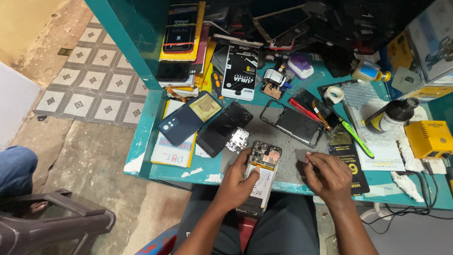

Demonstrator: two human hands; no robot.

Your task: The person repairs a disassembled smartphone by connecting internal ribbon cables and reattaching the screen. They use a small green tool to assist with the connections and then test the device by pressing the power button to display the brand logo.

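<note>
My left hand [236, 182] grips an opened phone [261, 177] with its back cover off, showing the white battery and the circuit board, at the teal table's [146, 137] front edge. My right hand [330, 177] is curled just right of it over the grey work mat [288, 158], fingertips pinched together; whether something small is between them I cannot tell. A small metal shield part [237, 140] lies on the mat just above the phone.
A blue back cover [188, 118], a black phone screen [224, 128] and a phone frame [295, 123] lie behind. A green-handled tool [355, 137], tape roll [334, 94], dark bottle [391, 114] and yellow device [430, 138] sit right. A plastic stool [52, 222] stands on the floor, left.
</note>
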